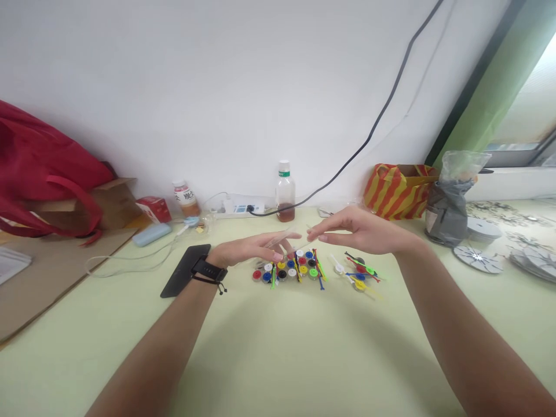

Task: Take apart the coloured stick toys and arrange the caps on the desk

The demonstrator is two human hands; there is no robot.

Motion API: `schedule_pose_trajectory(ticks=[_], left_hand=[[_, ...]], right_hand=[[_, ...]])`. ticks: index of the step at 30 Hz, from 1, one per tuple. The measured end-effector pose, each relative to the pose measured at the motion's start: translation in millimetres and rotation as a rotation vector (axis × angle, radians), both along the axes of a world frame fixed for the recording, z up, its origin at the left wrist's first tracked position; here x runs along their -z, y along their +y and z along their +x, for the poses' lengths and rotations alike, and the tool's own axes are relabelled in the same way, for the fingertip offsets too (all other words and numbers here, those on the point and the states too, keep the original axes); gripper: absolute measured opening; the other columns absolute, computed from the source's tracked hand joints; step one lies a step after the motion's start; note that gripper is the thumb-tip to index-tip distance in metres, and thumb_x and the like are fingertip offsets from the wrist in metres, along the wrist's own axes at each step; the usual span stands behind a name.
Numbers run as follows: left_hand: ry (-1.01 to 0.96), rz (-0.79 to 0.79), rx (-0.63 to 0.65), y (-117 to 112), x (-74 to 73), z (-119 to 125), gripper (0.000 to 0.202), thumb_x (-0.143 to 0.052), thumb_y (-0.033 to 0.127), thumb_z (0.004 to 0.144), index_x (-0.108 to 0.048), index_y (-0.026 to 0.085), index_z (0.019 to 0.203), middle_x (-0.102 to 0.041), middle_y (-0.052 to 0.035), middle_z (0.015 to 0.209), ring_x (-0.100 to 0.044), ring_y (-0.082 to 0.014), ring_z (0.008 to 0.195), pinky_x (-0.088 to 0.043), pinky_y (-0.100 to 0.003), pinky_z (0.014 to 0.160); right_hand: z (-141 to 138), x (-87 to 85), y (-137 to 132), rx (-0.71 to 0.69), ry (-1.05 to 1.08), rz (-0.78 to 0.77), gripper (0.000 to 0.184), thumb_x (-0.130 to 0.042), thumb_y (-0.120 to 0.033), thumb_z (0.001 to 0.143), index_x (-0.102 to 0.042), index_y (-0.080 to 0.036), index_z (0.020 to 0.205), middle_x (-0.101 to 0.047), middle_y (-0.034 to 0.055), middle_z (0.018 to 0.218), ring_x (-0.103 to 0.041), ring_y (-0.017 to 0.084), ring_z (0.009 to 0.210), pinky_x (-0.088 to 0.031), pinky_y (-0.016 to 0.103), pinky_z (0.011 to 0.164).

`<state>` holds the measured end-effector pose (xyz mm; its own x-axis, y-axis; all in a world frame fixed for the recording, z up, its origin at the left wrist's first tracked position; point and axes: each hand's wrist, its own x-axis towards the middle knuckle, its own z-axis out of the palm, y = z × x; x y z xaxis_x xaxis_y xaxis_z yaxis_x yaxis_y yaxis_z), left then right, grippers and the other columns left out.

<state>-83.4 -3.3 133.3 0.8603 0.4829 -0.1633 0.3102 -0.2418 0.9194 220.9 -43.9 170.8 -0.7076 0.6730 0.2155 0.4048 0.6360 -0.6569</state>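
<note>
My left hand (254,249) and my right hand (354,230) hover just above a green table (278,347), their fingertips almost meeting. Between them they seem to pinch a thin clear piece (282,237), perhaps a small bag; it is hard to make out. Below the hands lies a cluster of small round coloured caps and thin coloured sticks (289,269). A second, smaller heap of sticks and caps (358,272) lies under my right wrist. My left wrist wears a black watch (208,269).
A black phone (185,278) lies left of my left wrist. Along the wall stand a power strip (241,207), two bottles (285,192), a red box (153,208), a red bag (43,174), a striped bag (397,190) and a grey wrapped pot (447,211).
</note>
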Motion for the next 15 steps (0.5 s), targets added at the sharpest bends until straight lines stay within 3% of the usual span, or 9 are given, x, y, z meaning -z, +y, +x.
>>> schedule_pose_trajectory(ticks=[5,9,12,15], left_hand=[[0.000,0.004,-0.010,4,1.6,-3,0.076,-0.066,0.049,0.094,-0.034,0.030,0.160,-0.061,-0.0103,0.129,-0.057,-0.0261,0.118,-0.045,-0.042,0.103],[-0.003,0.020,-0.023,5,2.8,-3,0.076,-0.063,0.052,0.095,-0.033,0.031,0.161,-0.059,-0.0098,0.129,-0.057,-0.0252,0.115,-0.045,-0.042,0.102],[0.055,0.051,-0.056,6,5.6,-3,0.075,-0.060,0.054,0.096,-0.031,0.032,0.162,-0.058,-0.0084,0.128,-0.057,-0.0239,0.113,-0.044,-0.040,0.101],[0.127,0.092,-0.098,7,8.6,-2,0.075,-0.060,0.054,0.096,-0.031,0.032,0.162,-0.057,-0.0076,0.129,-0.054,-0.0244,0.117,-0.042,-0.039,0.103]], right_hand=[[22,6.0,14,0.193,-0.033,0.007,0.038,-0.059,-0.051,0.096,-0.078,-0.024,0.115,-0.077,0.0060,0.116,-0.069,0.024,0.107,-0.053,0.034,0.090],[33,38.9,41,0.329,-0.321,-0.072,0.033,-0.061,-0.046,0.093,-0.075,-0.020,0.109,-0.076,0.0083,0.105,-0.069,0.022,0.089,-0.051,0.031,0.075],[26,68.8,55,0.342,-0.560,-0.158,0.028,-0.065,-0.039,0.087,-0.074,-0.019,0.104,-0.075,0.0088,0.105,-0.068,0.021,0.084,-0.048,0.029,0.069],[16,88.5,61,0.343,-0.626,-0.230,0.022,-0.067,-0.032,0.081,-0.073,-0.018,0.097,-0.076,0.0093,0.101,-0.068,0.022,0.082,-0.046,0.027,0.061]])
